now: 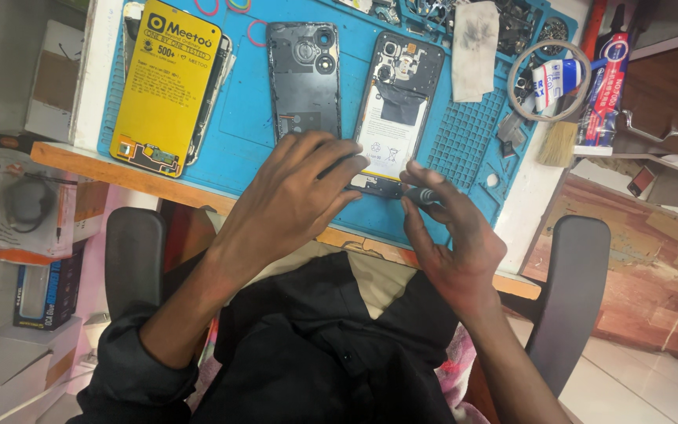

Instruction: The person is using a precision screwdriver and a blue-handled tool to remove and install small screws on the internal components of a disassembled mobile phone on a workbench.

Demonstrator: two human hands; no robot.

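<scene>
**Two hands at the bottom of an opened phone**

There are two hands, one opened phone (395,110), one loose back cover (304,78), one yellow pack (168,82), one brush (560,133) and one white cloth (474,49).

The opened phone lies on the blue mat (237,118), near the mat's front edge and close to the table's wooden edge (119,166). The back cover lies just beside it, on its left. The yellow pack sits well apart, at the mat's left end. Bare mat shows between the pack and the cover. The mat's right side is crowded with small parts.

The phone has no back. Its white battery and dark camera holes show.

The left hand (296,196) is bent over the phone's bottom end, fingers pressing down. The right hand (449,228) pinches a small dark screwdriver (424,195) pointing at the same end.
</scene>
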